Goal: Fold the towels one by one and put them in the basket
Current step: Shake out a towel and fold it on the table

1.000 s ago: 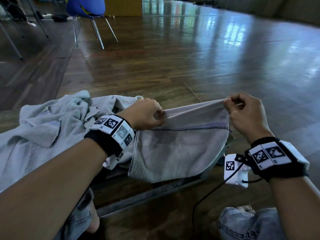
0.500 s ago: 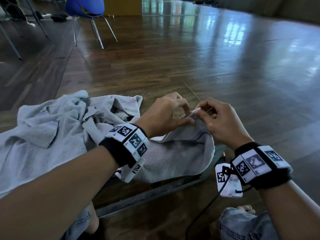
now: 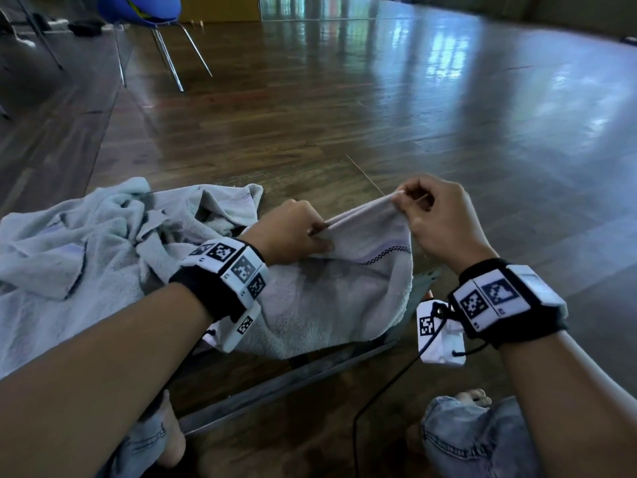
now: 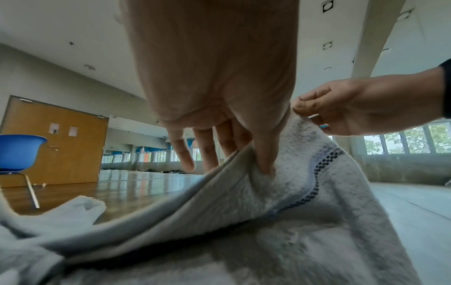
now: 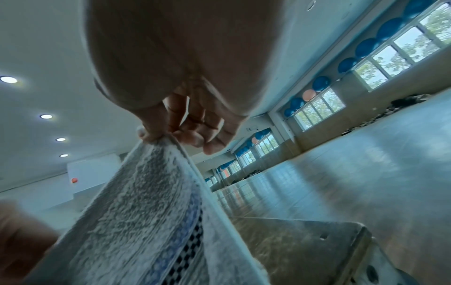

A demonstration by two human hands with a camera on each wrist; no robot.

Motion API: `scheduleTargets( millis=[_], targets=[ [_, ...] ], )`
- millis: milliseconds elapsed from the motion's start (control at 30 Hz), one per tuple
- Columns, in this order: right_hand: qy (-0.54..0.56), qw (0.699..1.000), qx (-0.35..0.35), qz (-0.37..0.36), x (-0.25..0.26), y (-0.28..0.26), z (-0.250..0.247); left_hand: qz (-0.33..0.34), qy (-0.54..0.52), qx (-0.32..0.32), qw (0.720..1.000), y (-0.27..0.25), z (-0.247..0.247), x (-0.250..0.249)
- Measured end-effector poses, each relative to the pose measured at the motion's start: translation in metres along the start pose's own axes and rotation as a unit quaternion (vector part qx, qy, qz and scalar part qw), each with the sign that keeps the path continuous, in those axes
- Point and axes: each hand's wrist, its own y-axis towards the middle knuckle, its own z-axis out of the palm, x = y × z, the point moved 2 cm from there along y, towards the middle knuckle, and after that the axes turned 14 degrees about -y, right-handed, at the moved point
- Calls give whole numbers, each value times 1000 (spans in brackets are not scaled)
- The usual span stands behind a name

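A grey towel (image 3: 320, 298) with a checked stripe hangs doubled between both hands, its lower part draped over a low metal frame. My left hand (image 3: 296, 232) pinches the left end of its top edge; in the left wrist view the thumb presses the towel (image 4: 280, 202) against the fingers. My right hand (image 3: 434, 215) pinches the right end a little higher, thumb and forefinger closed on the towel's corner (image 5: 156, 183). A heap of pale crumpled towels (image 3: 86, 250) lies to the left. No basket shows in any view.
A low metal frame (image 3: 275, 391) runs under the held towel, its corner seen as a metal edge (image 5: 341, 241). A blue chair (image 3: 144, 15) stands at the far left. Bare wooden floor (image 3: 379, 115) stretches ahead. My knees in jeans sit at the bottom.
The hands met over the towel half a second ago, bringing its ends together, and have now drawn apart again, stretching the top edge of the doubled towel between them.
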Motion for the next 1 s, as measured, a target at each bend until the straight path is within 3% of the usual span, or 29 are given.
scheduleTargets(
  millis=[333,533,1000],
  targets=[
    [-55,986,-18,157,-38,5,-12,-65,10,-46,997,-19,-41,31],
    [-47,982,-15,181,-35,-3,-11,-31,-63,-95,993,-40,-56,31],
    [-33,978,-53,199,-33,-13,-18,45,-45,-133,989,-54,-65,27]
  ],
)
